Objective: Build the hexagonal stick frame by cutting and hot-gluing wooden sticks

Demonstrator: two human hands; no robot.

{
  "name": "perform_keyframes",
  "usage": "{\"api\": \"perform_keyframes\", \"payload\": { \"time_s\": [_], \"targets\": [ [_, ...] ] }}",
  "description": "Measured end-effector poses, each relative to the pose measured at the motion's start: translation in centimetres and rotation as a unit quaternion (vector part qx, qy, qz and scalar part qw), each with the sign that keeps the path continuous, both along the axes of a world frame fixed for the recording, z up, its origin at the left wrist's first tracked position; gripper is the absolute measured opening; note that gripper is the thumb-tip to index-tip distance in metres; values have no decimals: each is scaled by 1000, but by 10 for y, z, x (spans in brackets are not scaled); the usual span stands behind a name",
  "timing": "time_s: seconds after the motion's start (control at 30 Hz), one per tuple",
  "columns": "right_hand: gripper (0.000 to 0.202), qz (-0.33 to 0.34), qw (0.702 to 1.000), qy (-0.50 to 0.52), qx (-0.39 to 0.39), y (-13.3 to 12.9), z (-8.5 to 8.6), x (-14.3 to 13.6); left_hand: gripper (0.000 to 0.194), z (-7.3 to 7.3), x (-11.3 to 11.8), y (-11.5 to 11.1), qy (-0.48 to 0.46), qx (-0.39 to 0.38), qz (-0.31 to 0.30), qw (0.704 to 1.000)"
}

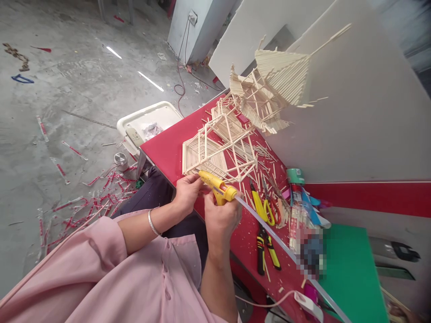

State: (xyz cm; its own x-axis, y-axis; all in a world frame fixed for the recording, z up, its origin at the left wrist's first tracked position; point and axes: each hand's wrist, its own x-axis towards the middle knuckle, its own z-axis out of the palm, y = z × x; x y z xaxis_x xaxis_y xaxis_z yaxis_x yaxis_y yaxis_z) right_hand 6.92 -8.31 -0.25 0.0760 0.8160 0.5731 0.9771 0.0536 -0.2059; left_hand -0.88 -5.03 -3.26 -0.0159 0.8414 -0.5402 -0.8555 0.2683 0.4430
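My right hand [221, 219] is wrapped round a yellow hot glue gun [214, 183]. A long clear glue stick [271, 229] runs from its back end toward the lower right. My left hand [185, 194] is closed in a pinch close to the nozzle; what the fingers hold is too small to make out. Just beyond both hands lies a frame of thin wooden sticks [204, 154] with slatted panels, at the table's near edge. Farther back stands a larger stick model [284, 74] with slatted, roof-like parts.
Loose sticks [266, 154] litter the red table [164, 150]. To the right lie a yellow cutter knife [257, 202], scissors [269, 211] and black-and-yellow pliers [267, 251]. A white extension socket [308, 306] sits lower right. Torn wrappers [111, 186] cover the floor at left, near a white tray [148, 112].
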Motion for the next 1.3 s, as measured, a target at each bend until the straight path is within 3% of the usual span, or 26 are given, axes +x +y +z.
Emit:
{"api": "perform_keyframes", "payload": {
  "time_s": [0.3, 0.77, 1.03, 1.3],
  "targets": [
    [20, 10, 1000, 0, 16, -3, 4, 4, 28, -1, -1, 1, 9, 14, -5, 1000],
    [19, -64, 991, -62, 100, -30, 15, 36, 28, -4, -1, 0, 53, 42, -7, 998],
    [23, -100, 987, -87, 89, -32, 8, 39, 30, -4, -2, 0, 67, 52, -4, 996],
    [22, -116, 991, -45, 53, -30, 2, 39, 28, -4, -1, 0, 77, 52, 4, 996]
  ]
}}
